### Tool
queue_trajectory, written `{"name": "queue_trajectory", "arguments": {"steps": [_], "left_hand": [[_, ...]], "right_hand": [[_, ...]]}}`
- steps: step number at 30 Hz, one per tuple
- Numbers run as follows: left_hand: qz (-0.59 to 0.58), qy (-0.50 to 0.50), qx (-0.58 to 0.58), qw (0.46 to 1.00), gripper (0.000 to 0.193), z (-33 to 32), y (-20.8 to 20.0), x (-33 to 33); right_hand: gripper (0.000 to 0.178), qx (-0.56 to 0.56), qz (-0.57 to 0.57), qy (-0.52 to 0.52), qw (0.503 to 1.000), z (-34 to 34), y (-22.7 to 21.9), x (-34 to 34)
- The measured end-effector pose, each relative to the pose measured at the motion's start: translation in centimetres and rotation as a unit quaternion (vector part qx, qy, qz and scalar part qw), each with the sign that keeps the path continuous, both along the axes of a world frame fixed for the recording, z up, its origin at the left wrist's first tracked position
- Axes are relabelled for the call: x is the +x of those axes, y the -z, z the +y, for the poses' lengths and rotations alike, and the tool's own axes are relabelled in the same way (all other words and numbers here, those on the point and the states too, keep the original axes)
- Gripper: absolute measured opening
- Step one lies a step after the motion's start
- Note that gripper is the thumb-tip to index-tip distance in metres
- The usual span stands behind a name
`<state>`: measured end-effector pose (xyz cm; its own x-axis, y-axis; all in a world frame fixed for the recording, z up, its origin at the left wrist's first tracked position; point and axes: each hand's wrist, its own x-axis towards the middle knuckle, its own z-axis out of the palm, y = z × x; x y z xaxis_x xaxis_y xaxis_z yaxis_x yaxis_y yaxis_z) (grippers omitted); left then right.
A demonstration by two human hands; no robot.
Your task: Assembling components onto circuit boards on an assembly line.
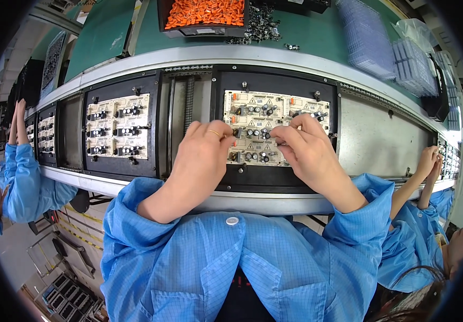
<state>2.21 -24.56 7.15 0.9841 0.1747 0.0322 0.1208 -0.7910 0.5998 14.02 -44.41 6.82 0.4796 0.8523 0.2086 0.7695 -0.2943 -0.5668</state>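
Observation:
A cream circuit board panel [255, 116] lies in a black carrier frame [274, 78] in front of me. Black capacitors and a few small orange parts [235, 97] stand on it in rows. At the panel's left edge my left hand [202, 155], with a ring on one finger, is closed, thumb and fingertips pinched low over the board. My right hand [313, 155] is closed too, its fingertips together over the middle of the panel beside the capacitors. Whatever either hand pinches is hidden by the fingers or too small to name. The hands cover parts of the panel.
Beyond the conveyor's metal rail [188, 55], a black bin [203, 29] holds orange parts, next to a loose pile of small dark components [258, 27]. Clear plastic trays [368, 40] are stacked at the far right. Another filled panel [117, 126] sits left. Co-workers in blue work on both sides.

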Motion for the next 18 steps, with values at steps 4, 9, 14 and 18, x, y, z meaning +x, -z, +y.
{"name": "queue_trajectory", "arguments": {"steps": [4,9,14,18], "left_hand": [[0.001,-0.085,-0.14,0.986,0.013,1.2,-0.5,-0.6],[0.01,-0.092,-0.24,0.966,0.019,2.9,-0.1,-2.5],[0.051,-0.059,-0.105,0.991,0.024,2.5,0.2,-5.0],[0.077,-0.049,-0.137,0.986,0.028,1.9,0.2,-5.3]], "right_hand": [[0.033,-0.027,-0.034,0.002,0.999,0.1,-0.3,-0.3],[0.032,-0.058,-0.076,0.009,0.995,0.4,-0.7,-0.8],[0.028,-0.006,-0.047,0.063,0.997,-0.3,-1.9,0.0],[0.025,0.036,-0.009,0.138,0.99,-1.3,-3.8,-0.1]]}}
